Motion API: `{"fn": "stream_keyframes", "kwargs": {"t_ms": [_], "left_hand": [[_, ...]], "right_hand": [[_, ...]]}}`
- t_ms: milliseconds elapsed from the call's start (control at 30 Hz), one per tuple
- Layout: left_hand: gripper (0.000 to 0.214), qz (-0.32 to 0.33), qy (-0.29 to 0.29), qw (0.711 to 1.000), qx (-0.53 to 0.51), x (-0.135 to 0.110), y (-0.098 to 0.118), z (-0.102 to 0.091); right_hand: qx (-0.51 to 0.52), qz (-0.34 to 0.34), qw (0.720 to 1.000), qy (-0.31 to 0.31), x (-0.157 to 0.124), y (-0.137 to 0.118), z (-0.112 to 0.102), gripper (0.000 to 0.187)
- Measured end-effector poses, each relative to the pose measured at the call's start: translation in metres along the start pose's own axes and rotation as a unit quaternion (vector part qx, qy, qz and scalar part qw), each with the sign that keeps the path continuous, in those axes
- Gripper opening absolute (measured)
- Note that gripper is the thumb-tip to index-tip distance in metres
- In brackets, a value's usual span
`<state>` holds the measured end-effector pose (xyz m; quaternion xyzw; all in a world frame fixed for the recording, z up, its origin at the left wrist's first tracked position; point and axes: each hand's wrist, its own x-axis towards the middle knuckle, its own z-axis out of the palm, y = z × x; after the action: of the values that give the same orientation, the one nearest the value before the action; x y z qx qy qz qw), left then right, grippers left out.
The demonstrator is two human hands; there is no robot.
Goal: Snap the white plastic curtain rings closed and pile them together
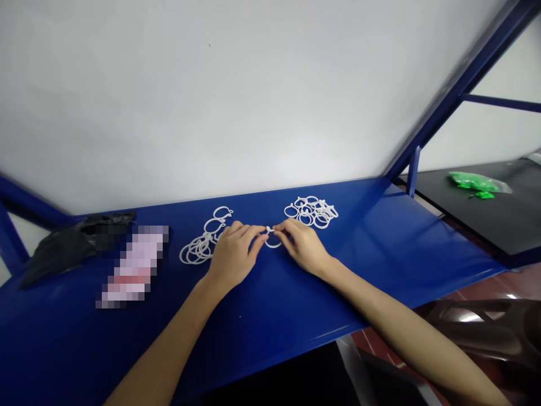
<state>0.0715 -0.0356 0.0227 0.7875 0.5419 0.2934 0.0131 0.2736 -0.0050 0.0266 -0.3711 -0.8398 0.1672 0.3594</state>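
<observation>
left hand point(233, 251) pinching the white ring point(274, 246) near its top | right hand point(307, 246) pinching opposite side | ring's between them, over the blue surface point(274, 316) | imo squeeze lightly, keep both pinches level, looks bendy

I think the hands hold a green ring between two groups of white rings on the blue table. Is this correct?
The ring is white, not green, as the head view shows; the left hand and right hand hold it between the two groups on the blue table.
</observation>
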Motion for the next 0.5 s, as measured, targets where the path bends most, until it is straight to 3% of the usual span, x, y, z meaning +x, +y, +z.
{"fn": "stream_keyframes", "kwargs": {"t_ms": [167,267,500], "left_hand": [[0.036,-0.069,0.032,0.99,0.119,0.007,-0.033,-0.005],[0.043,-0.098,0.036,0.979,0.174,0.007,-0.049,-0.006],[0.041,-0.125,-0.001,0.972,0.197,0.006,-0.059,-0.006]], "right_hand": [[-0.138,0.055,0.988,0.045,0.019,0.022,-0.018,0.015],[-0.213,0.102,0.971,0.043,0.03,0.042,-0.029,0.017],[-0.305,0.167,0.938,0.011,0.043,0.07,-0.035,0.021]]}}
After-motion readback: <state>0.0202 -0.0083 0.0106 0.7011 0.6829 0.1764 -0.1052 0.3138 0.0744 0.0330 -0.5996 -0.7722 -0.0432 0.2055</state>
